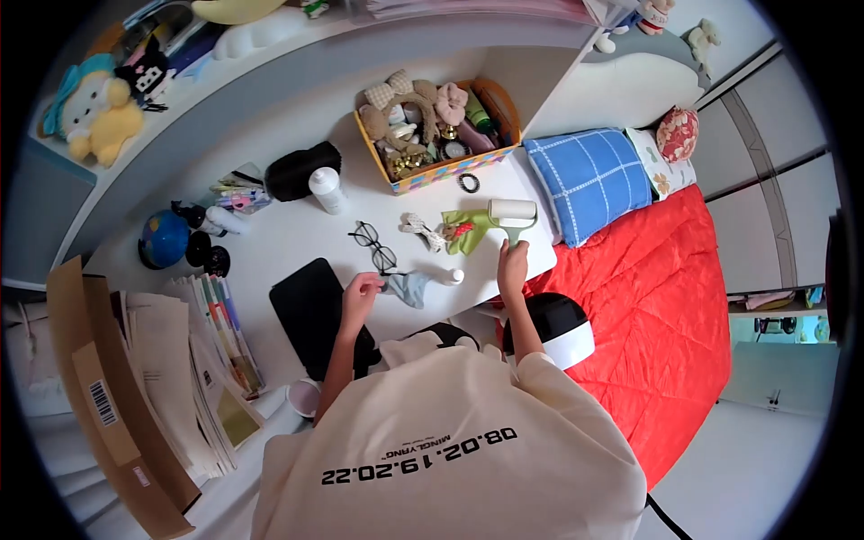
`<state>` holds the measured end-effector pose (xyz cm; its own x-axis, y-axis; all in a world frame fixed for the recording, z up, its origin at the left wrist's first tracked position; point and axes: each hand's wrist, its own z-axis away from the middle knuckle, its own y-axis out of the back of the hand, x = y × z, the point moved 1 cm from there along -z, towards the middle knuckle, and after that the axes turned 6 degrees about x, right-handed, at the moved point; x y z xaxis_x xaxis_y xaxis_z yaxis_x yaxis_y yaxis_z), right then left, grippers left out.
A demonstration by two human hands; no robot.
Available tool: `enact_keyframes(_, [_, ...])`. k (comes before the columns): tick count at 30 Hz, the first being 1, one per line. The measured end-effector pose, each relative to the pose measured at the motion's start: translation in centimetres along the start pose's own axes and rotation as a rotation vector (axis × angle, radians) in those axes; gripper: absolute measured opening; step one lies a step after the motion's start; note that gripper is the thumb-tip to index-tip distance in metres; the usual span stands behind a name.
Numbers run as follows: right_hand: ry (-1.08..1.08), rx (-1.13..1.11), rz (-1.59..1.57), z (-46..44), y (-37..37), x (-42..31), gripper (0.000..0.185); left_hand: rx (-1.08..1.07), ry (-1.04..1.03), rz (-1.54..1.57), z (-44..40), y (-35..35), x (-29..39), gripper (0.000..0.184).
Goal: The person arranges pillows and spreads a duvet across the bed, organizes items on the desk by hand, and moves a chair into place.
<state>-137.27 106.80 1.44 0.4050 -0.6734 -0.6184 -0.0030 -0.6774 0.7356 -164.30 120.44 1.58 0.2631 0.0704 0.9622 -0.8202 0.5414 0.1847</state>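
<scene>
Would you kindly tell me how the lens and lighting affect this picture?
Head view: fisheye distortion bows the shelf and leaves black corners; light on the desk looks fairly even; the lint roller in the right hand shows clearly, but any print on the tall bottle is too small to read.

The right hand (512, 259) covers the lower end of the lint roller (513, 212). Whether the left hand (362, 290) touches the grey-blue cloth (409, 289), one cannot tell. The yellow object (236, 10) on the shelf (315, 34) is cut by the top edge, the shirt (450, 423) by the bottom. The digits on the barcode label (103, 402) are too small for reading.
</scene>
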Motion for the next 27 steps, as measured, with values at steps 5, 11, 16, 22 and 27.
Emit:
enact_keyframes(5, [0.078,-0.103,0.276,0.0,-2.0,3.5,0.028,0.046,-0.262,-0.333,0.3,-3.9,0.1,0.024])
enact_keyframes(11, [0.43,-0.014,-0.036,0.3,0.3,-1.6,0.04,0.234,-0.523,-0.766,1.3,-7.0,-0.3,0.025])
enact_keyframes(16, [0.585,-0.315,-0.16,-0.2,-2.5,-2.6,0.035,0.297,-0.495,-0.669,0.9,-5.6,0.9,0.016])
enact_keyframes(22, [0.709,-0.177,-0.031,-1.7,-5.4,-2.3,0.046,0.354,-0.209,-0.317,0.3,-3.2,4.4,0.012])
enact_keyframes(27, [0.678,-0.277,0.11,-3.4,-7.5,-1.5,0.036,0.377,-0.617,-0.454,-0.3,-1.7,8.0,0.011])
